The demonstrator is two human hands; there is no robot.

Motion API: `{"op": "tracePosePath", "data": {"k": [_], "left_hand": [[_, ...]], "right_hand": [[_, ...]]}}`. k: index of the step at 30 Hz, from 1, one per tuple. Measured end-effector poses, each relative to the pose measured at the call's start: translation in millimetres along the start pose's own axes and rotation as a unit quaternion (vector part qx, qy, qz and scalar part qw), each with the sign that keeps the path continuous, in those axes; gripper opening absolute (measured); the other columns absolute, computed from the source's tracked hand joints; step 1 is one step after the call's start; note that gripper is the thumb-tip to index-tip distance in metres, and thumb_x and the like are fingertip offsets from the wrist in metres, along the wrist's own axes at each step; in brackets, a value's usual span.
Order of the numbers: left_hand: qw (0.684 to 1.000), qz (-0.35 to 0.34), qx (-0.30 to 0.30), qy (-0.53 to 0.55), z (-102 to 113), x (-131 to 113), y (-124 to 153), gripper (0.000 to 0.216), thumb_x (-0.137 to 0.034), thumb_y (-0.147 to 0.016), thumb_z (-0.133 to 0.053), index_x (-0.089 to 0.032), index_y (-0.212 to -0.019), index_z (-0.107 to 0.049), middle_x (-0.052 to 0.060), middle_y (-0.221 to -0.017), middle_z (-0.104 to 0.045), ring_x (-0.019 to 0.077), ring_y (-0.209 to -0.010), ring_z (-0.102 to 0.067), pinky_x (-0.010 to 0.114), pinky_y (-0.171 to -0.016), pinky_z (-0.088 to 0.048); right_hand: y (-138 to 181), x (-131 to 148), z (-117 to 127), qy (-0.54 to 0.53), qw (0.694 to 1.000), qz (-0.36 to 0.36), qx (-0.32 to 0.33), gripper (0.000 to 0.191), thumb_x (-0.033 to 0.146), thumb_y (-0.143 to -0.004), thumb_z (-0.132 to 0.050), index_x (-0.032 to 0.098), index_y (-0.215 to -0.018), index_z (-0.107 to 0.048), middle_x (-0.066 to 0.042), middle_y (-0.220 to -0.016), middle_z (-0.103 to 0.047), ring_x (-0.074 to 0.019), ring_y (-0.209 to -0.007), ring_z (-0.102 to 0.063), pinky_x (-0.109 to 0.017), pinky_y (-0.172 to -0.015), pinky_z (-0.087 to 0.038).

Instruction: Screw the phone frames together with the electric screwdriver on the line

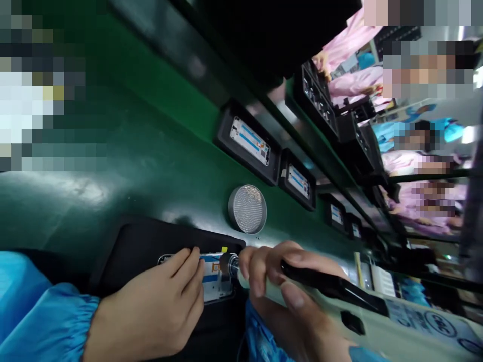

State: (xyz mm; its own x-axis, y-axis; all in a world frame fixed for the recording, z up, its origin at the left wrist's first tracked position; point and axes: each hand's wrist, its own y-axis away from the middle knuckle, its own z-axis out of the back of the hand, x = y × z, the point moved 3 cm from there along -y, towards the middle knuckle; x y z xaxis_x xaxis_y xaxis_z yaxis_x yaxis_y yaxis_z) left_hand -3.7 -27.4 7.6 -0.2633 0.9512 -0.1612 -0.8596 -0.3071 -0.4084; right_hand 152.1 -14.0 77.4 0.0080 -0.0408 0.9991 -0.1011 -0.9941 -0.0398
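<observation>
A white phone frame (214,291) with blue strips and an orange flex piece rests in a black tray (151,236). Over its near part lies my left hand (162,296), fingers close together and gripping it at the far edge. My right hand (279,276) is wrapped round a pale electric screwdriver (377,322) with a black lever. The screwdriver's metal nose (229,264) points at the frame's right-hand part; whether its tip touches is hidden. A small yellow tab (224,250) shows at the frame's upper edge.
A round grey dish (247,209) with a dimpled surface stands just beyond the tray. Further back, several black trays (247,142) hold similar phone frames along the green bench (151,146). A dark rack (317,100) runs behind, with people in pink and blue beyond.
</observation>
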Motion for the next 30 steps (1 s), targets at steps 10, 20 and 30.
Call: {"op": "tracePosePath", "data": {"k": [10,20,30], "left_hand": [[1.0,0.004,-0.017,-0.004,0.8,-1.2,-1.6,0.036,-0.033,-0.083,-0.062,-0.008,-0.107,-0.072,0.019,-0.112,-0.072,0.0366,-0.107,-0.066,0.047,-0.091,-0.051],[1.0,0.013,-0.009,-0.003,-0.9,-2.6,-1.9,0.037,-0.032,-0.085,-0.06,-0.006,-0.109,-0.07,0.019,-0.114,-0.071,0.035,-0.109,-0.066,0.048,-0.093,-0.05],[1.0,0.004,-0.003,0.003,-0.2,-3.1,-0.2,0.038,-0.033,-0.085,-0.061,-0.006,-0.11,-0.069,0.02,-0.114,-0.071,0.0356,-0.111,-0.065,0.05,-0.094,-0.048]], "right_hand": [[0.8,-3.5,0.5,0.032,0.999,-0.029,0.016,0.022,0.021,-0.086,-0.065,0.031,-0.106,-0.067,0.003,-0.076,-0.055,-0.0115,-0.063,-0.061,-0.037,-0.069,-0.054],[1.9,-5.4,-1.4,0.041,0.999,-0.025,0.001,0.023,0.022,-0.086,-0.065,0.032,-0.106,-0.068,0.002,-0.074,-0.054,-0.0127,-0.062,-0.059,-0.037,-0.067,-0.054],[3.4,-4.8,-2.6,0.035,0.999,-0.026,0.01,0.022,0.019,-0.086,-0.064,0.029,-0.105,-0.067,0.002,-0.074,-0.054,-0.0127,-0.063,-0.06,-0.037,-0.067,-0.052]]}}
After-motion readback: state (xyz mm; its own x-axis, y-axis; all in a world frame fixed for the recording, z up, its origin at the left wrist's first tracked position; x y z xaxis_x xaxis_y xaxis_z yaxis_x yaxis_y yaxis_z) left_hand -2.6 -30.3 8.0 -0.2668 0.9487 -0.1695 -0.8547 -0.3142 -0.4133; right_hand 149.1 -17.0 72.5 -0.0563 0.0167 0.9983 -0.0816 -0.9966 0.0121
